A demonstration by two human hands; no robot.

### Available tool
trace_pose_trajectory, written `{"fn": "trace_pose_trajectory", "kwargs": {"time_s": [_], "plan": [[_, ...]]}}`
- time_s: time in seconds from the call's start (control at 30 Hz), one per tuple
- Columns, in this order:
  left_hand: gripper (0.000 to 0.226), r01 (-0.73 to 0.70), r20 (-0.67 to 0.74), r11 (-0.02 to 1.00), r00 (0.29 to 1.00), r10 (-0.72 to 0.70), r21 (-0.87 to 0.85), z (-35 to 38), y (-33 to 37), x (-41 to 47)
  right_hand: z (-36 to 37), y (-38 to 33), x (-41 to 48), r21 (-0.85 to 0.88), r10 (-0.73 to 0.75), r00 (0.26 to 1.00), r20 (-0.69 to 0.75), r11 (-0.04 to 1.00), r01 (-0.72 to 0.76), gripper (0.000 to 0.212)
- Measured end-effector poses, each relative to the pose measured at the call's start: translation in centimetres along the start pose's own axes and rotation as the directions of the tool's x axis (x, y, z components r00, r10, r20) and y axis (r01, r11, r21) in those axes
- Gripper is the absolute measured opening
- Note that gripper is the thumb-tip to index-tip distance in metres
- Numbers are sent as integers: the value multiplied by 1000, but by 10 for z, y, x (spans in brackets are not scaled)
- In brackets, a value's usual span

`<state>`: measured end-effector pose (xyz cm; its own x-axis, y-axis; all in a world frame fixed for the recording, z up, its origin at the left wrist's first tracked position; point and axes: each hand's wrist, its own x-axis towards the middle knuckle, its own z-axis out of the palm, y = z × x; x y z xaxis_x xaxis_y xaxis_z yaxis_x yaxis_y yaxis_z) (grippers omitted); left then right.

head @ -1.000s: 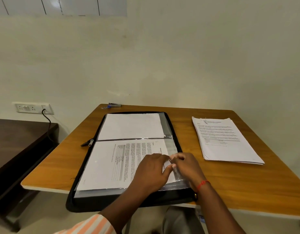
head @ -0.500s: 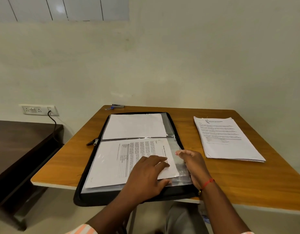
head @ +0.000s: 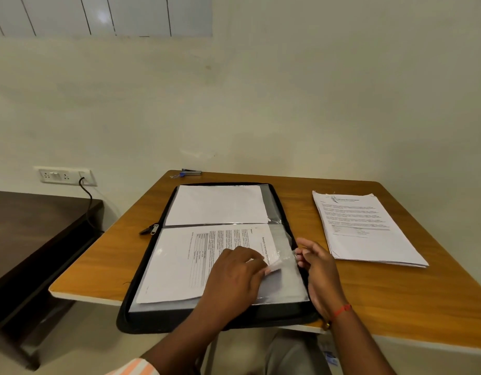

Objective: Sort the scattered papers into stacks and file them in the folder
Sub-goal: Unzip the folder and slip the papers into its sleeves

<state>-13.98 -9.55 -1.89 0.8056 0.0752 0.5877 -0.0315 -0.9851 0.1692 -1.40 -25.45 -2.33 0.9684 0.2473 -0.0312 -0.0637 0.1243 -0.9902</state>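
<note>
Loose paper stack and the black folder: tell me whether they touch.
Apart. The head view shows a strip of bare table between the paper stack and the folder.

L hand (head: 234,274) flat, R hand (head: 319,269) edge-on, fingers bent.

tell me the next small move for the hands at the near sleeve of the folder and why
Probably slip the fingers of the left hand out and let the clear sleeve drop flat. The printed sheet looks seated, leaving a clear strip on its right like the sheet in the far sleeve, while the right hand appears to pinch the sleeve's open edge.
</note>
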Motion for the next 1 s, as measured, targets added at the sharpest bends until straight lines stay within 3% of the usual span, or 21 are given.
{"fn": "trace_pose_trajectory", "kwargs": {"time_s": [0.17,0.27,0.33,0.47,0.53,0.63,0.73,0.87,0.93,1.0], "plan": [[5,70,-123,985,991,-51,155,-10,10,20,2,7,-2,-305,-203,977,63,928,212,60],[7,89,-146,974,988,-59,208,-18,23,28,8,5,-8,-402,-305,933,190,843,357,69],[11,83,-152,970,987,-49,228,-19,29,28,14,2,-10,-388,-296,920,258,840,379,61],[9,96,-275,975,961,-38,200,-12,32,18,23,-10,-3,-334,-285,931,227,875,349,14],[22,71,-310,984,950,-17,162,-8,32,11,26,-15,6,-281,-315,924,216,886,368,12],[40,73,-244,994,968,-52,79,-5,28,8,33,-24,18,-218,-340,924,172,902,373,16],[44,149,-186,988,971,-151,-26,-4,13,13,45,-30,34,-105,-338,934,118,931,351,11],[46,178,6,978,984,-180,109,8,-28,41,57,-38,55,28,-348,928,132,937,347,13],[57,208,109,969,969,-223,130,17,-49,56,63,-35,69,45,-362,909,205,932,361,28],[62,212,181,966,954,-237,148,27,-65,68,67,-27,80,38,-380,876,297,922,387,58]]}}
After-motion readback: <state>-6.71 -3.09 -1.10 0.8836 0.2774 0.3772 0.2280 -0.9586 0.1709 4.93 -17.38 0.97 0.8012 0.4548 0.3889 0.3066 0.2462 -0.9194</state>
